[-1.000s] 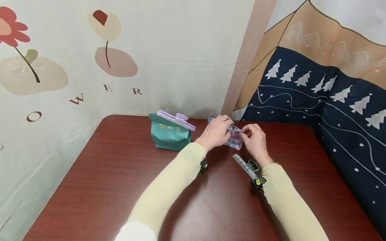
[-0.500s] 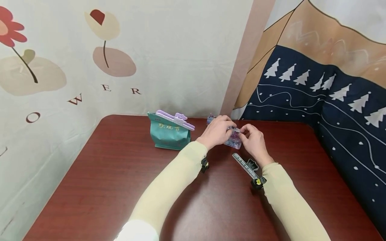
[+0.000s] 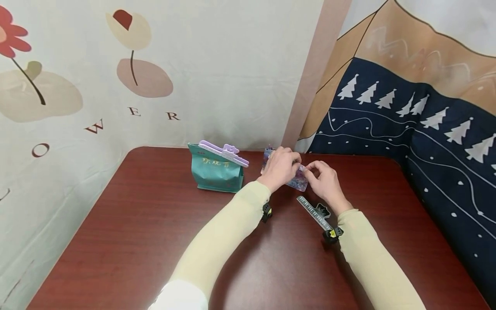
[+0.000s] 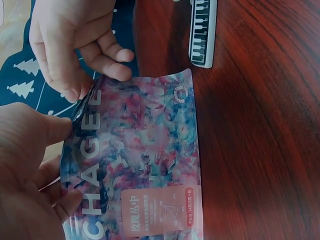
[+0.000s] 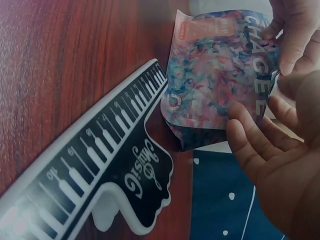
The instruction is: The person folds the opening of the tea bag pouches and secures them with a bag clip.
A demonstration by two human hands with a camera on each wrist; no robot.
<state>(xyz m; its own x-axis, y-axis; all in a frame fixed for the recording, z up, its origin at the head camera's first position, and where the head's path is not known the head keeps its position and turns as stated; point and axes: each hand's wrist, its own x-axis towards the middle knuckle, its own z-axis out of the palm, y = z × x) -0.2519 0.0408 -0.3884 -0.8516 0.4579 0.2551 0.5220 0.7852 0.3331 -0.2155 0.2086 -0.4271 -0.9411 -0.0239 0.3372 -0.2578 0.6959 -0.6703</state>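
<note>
Left hand [image 3: 281, 167] and right hand [image 3: 325, 181] both pinched the top edge of the CHAGEE bag [image 4: 145, 135], just beyond the piano-key clip [image 5: 117, 150]. Judged risk: uneven finger pressure could have let the edge spring open or crease askew.

A bag [image 3: 215, 175], topped by one clip [image 3: 221, 152], stands near the far edge of the worktop [image 3: 155, 232]; to its right, my left hand [image 3: 282, 167] and right hand [image 3: 326, 182] hold a pouch [image 3: 297, 183]; before it, a second clip [image 3: 311, 212].
</note>
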